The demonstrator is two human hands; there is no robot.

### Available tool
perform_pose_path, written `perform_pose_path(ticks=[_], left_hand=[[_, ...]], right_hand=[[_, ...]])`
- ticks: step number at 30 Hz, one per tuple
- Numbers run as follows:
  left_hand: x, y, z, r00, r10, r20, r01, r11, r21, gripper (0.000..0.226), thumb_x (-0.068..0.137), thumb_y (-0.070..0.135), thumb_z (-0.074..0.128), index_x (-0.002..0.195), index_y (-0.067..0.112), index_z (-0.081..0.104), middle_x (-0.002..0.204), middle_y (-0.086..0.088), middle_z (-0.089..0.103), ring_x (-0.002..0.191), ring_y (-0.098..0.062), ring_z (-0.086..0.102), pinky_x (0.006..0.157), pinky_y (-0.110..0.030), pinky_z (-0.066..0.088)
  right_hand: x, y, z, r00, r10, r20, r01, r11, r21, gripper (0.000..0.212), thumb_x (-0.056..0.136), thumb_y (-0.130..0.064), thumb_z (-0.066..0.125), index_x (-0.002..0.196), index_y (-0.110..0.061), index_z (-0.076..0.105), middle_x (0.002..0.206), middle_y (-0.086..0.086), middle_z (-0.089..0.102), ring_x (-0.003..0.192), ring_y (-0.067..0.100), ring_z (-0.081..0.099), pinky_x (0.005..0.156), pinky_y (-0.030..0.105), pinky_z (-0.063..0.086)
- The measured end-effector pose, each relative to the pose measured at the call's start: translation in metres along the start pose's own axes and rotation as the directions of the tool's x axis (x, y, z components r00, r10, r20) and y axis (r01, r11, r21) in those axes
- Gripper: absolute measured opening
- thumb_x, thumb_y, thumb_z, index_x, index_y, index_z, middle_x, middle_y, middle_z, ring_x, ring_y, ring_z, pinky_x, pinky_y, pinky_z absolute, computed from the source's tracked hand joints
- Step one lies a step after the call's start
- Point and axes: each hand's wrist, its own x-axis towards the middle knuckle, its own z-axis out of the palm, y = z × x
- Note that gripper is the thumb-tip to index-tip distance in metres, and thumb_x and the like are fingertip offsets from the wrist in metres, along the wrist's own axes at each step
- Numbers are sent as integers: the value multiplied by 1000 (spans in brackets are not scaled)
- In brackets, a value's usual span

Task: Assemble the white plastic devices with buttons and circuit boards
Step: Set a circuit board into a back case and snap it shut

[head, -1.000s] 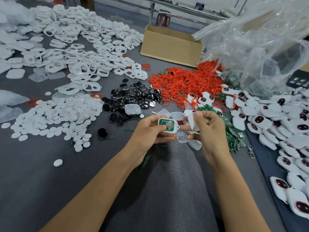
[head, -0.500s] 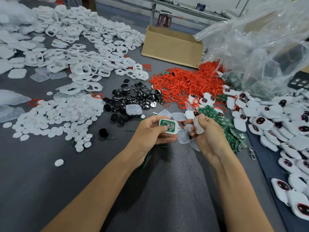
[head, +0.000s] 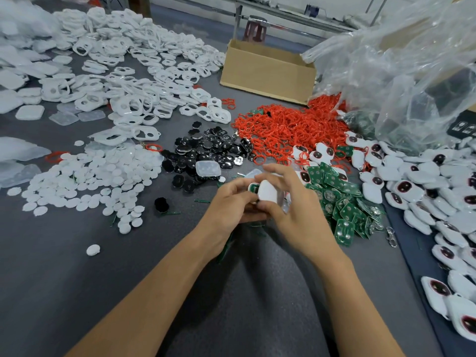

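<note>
Head view: the left hand (head: 229, 206) grips a board-fitted white shell (head: 253, 188) at frame centre, and the right hand (head: 301, 215) pinches a white cover (head: 268, 194) against it (spare circuit boards (head: 342, 202) heaped at 3 o'clock).

white cover (head: 268, 193) | tilted, partly over circuit board (head: 254, 188) | green edge showing left | held off table

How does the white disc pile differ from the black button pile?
The white disc pile is matte; the black button pile is glossy and reflective. The white disc pile spreads wider, with far more pieces, than the black button pile. The white disc pile lies left of the black button pile. Both lie loose on the grey table.
</note>
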Motion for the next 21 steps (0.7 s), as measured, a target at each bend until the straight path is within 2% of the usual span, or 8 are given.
perform_pose_path(ticks=[3, 5, 7, 11, 14, 16, 18, 21], left_hand=[[0, 1, 0, 1000, -16, 19, 17, 999, -30, 31, 89, -8, 39, 92, 9, 64, 75, -6, 68, 59, -12, 64, 65, -33, 61], [0, 2, 1, 999, -16, 43, 16, 1000, -14, 33, 88, -7, 35, 98, 7, 64, 78, -6, 67, 59, -12, 62, 71, -36, 61], [-1, 2, 2, 998, -8, 66, 7, 1000, 12, 34, 90, -4, 33, 104, 5, 63, 82, -7, 66, 61, -12, 61, 72, -36, 60], [-3, 3, 3, 997, -9, 72, 7, 1000, 26, 31, 95, 2, 33, 110, 1, 60, 90, -13, 61, 65, -15, 60, 66, -32, 60], [-3, 2, 2, 998, -4, 58, 1, 999, 54, 22, 99, 9, 38, 101, 5, 59, 94, -16, 51, 67, -18, 59, 62, -29, 57], [-3, 1, 1, 998, 0, 56, -4, 998, 67, 21, 101, 12, 41, 95, 6, 59, 93, -16, 50, 66, -18, 58, 61, -27, 56], [-3, 0, 0, 998, 11, 64, -16, 997, 80, 24, 101, 13, 43, 90, 8, 63, 91, -16, 54, 65, -17, 59, 62, -26, 56], [-4, -1, 0, 996, 47, 73, -54, 994, 97, 26, 101, 13, 44, 89, 10, 67, 89, -16, 55, 69, -18, 59, 64, -25, 57]], right_hand=[[0, -2, -2, 1000, -21, 12, 21, 997, -75, 57, 80, 0, 69, 129, -14, 45, 118, -21, 61, 110, 5, 56, 91, 8, 35], [0, -4, -2, 1000, -25, 16, 27, 995, -101, 57, 79, 0, 69, 129, -14, 46, 118, -28, 56, 112, 6, 54, 90, 5, 33], [-1, -4, -2, 1000, -18, 23, 20, 995, -99, 57, 78, 0, 69, 129, -15, 47, 118, -24, 58, 111, 7, 55, 90, 5, 33], [0, -4, -2, 999, -1, 44, 6, 994, -112, 60, 78, 1, 67, 130, -19, 44, 121, -16, 62, 99, 11, 60, 89, 10, 35], [-1, -3, -1, 998, -3, 60, 11, 992, -128, 61, 77, 3, 65, 129, -21, 44, 128, -13, 59, 86, 6, 55, 86, 20, 39], [-1, -3, 1, 998, 0, 64, 8, 991, -136, 62, 76, 5, 64, 130, -20, 45, 128, -10, 60, 85, 10, 57, 86, 25, 41], [0, -2, 2, 998, 13, 63, -5, 992, -125, 65, 76, 6, 64, 133, -18, 44, 124, -10, 63, 87, 10, 58, 84, 17, 40], [1, 1, 3, 997, 47, 58, -42, 995, -91, 68, 78, 4, 67, 136, -18, 40, 125, -12, 62, 86, -1, 57, 79, 1, 34]])
